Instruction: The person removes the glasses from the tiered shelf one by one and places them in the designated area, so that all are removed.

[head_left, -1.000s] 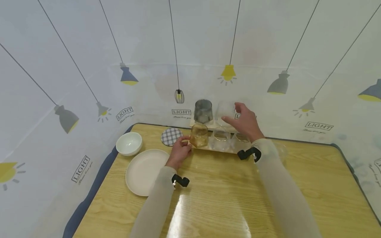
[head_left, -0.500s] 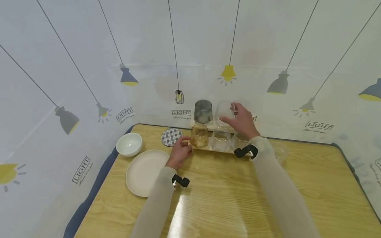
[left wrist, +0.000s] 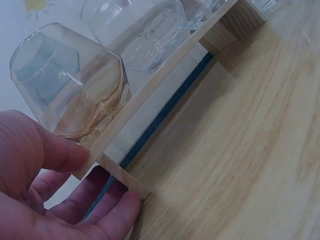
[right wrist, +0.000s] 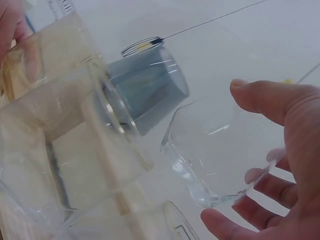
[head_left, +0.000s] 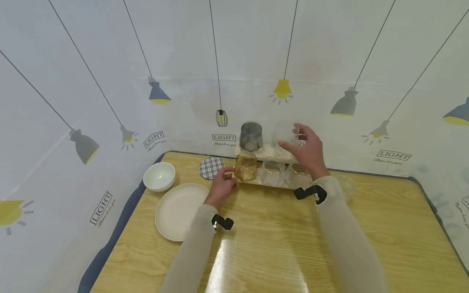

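My right hand (head_left: 309,150) holds a clear faceted glass (right wrist: 215,155) between thumb and fingers, over the back step of a two-level wooden rack (left wrist: 155,93). To its left stands a smoky grey glass (head_left: 250,137). On the front step are an amber glass (head_left: 245,167) at the left end, a clear glass (head_left: 272,173) beside it and another clear glass (head_left: 297,176), partly hidden by my right wrist. My left hand (head_left: 221,189) grips the rack's left end; the left wrist view has the thumb on top of the board and fingers underneath, close to the amber glass.
A checked round coaster (head_left: 211,167) lies left of the rack. Further left are a white bowl (head_left: 159,176) and a pale plate (head_left: 176,219). Another clear glass (head_left: 347,188) stands right of the rack, near my right forearm. A printed wall covering (head_left: 190,101) rises behind the table.
My right hand moves slightly left, then back to the right with the clear glass, widening the gap to the grey glass. The left hand stays on the rack's end.
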